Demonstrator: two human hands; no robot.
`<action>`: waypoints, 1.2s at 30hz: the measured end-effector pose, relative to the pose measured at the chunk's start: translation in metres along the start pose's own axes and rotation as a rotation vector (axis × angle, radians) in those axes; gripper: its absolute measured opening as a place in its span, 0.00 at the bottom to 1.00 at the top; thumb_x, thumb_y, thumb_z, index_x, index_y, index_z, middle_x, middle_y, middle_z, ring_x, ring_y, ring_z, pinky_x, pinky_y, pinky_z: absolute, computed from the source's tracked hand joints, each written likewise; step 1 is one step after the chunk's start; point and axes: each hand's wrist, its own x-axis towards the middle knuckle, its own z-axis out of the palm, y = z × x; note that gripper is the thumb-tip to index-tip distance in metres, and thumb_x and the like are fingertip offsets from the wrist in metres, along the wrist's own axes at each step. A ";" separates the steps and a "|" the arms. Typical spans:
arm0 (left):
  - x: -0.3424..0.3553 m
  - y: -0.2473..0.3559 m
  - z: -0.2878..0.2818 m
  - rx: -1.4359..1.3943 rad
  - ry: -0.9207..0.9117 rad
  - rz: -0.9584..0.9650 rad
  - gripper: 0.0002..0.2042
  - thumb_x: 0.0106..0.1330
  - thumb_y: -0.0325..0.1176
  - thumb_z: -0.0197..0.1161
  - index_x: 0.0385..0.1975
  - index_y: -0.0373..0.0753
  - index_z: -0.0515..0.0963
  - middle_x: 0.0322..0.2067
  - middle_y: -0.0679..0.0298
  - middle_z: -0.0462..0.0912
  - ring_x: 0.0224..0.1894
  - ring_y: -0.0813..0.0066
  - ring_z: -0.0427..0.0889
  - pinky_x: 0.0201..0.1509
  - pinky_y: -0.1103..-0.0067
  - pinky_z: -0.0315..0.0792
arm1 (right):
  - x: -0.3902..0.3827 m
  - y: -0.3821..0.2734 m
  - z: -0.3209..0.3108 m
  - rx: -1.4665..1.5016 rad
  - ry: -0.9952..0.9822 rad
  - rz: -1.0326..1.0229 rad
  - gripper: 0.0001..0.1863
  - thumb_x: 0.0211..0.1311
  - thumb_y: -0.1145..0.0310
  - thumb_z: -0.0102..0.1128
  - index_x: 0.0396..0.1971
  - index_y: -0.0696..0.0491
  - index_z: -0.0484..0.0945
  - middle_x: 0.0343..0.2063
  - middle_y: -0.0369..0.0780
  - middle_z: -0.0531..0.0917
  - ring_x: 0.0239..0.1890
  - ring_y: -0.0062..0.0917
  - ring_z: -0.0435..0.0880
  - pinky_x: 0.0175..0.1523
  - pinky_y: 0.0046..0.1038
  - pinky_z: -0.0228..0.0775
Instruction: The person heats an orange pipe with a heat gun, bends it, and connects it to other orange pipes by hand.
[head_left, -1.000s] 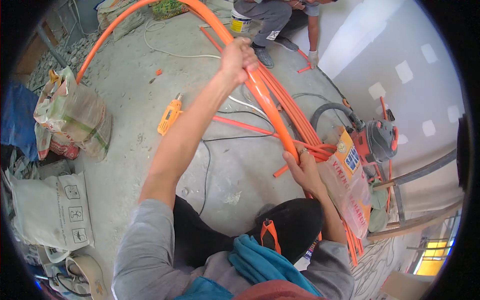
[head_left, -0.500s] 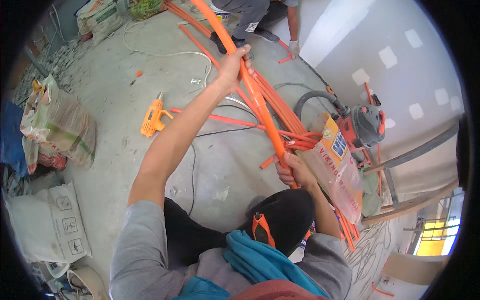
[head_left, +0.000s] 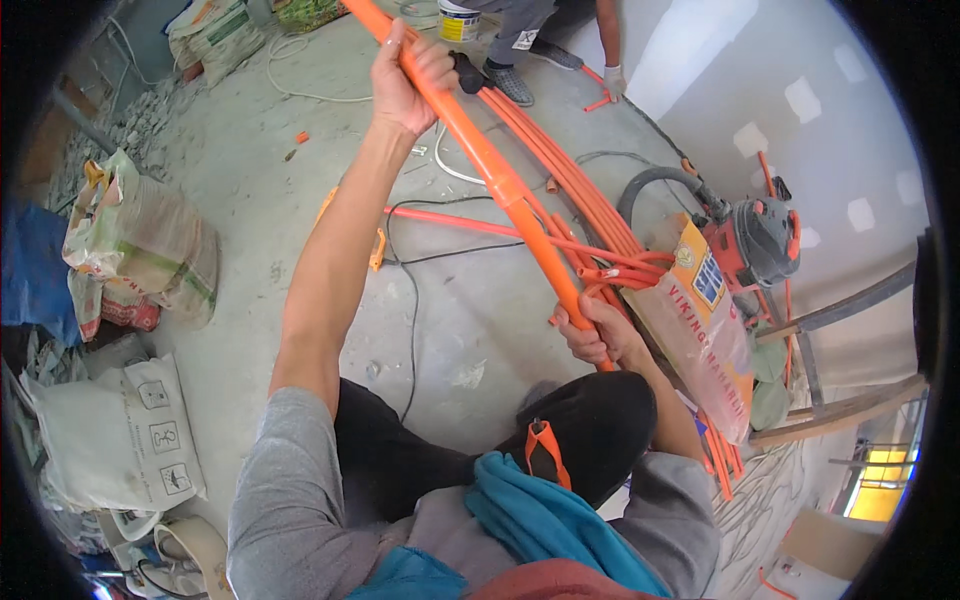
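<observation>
A long orange plastic pipe [head_left: 460, 125] slants across in front of me, its far end running out past the top edge. A wider socket joint [head_left: 505, 188] shows near its middle. My left hand [head_left: 412, 82] is wrapped round the far stretch. Nearer my knee, my right hand [head_left: 603, 335] grips the pipe close to its lower end, which is hidden by the hand and leg. Behind my left forearm a yellow heat gun [head_left: 378, 250] on the floor is mostly covered. An orange-handled tool [head_left: 546, 452] lies against my dark trousers.
Several orange pipes [head_left: 565, 165] lie bundled on the floor, with a printed plastic sack [head_left: 700, 330] around some. A red-and-black vacuum [head_left: 752, 245] stands by the wall. Filled sacks [head_left: 150, 240] line the left side. A gloved person [head_left: 612, 80] crouches at the far end.
My left hand has moved up the pipe, away from the joint, and the pipe's far part has swung left. My left forearm now covers most of the heat gun. The view has shifted slightly.
</observation>
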 end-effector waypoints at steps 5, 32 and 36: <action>0.000 0.012 -0.023 0.000 -0.029 -0.117 0.26 0.78 0.41 0.51 0.11 0.51 0.56 0.09 0.77 0.53 0.08 0.84 0.52 0.11 0.82 0.51 | 0.008 -0.010 0.005 -0.157 0.074 0.054 0.28 0.73 0.37 0.49 0.41 0.50 0.73 0.17 0.26 0.64 0.11 0.11 0.58 0.15 0.17 0.50; -0.031 0.113 -0.027 0.205 0.342 0.254 0.17 0.74 0.36 0.54 0.20 0.46 0.60 0.17 0.73 0.56 0.16 0.80 0.55 0.21 0.81 0.56 | 0.061 -0.089 0.074 -0.751 0.318 -0.004 0.20 0.76 0.47 0.53 0.30 0.48 0.71 0.16 0.26 0.63 0.15 0.10 0.58 0.19 0.18 0.48; -0.046 0.148 -0.006 -0.168 -0.185 0.165 0.18 0.75 0.41 0.56 0.20 0.46 0.64 0.18 0.74 0.62 0.20 0.81 0.62 0.27 0.82 0.61 | 0.064 -0.101 0.095 -0.714 0.227 0.055 0.22 0.77 0.45 0.51 0.30 0.48 0.71 0.16 0.26 0.63 0.14 0.10 0.57 0.19 0.18 0.48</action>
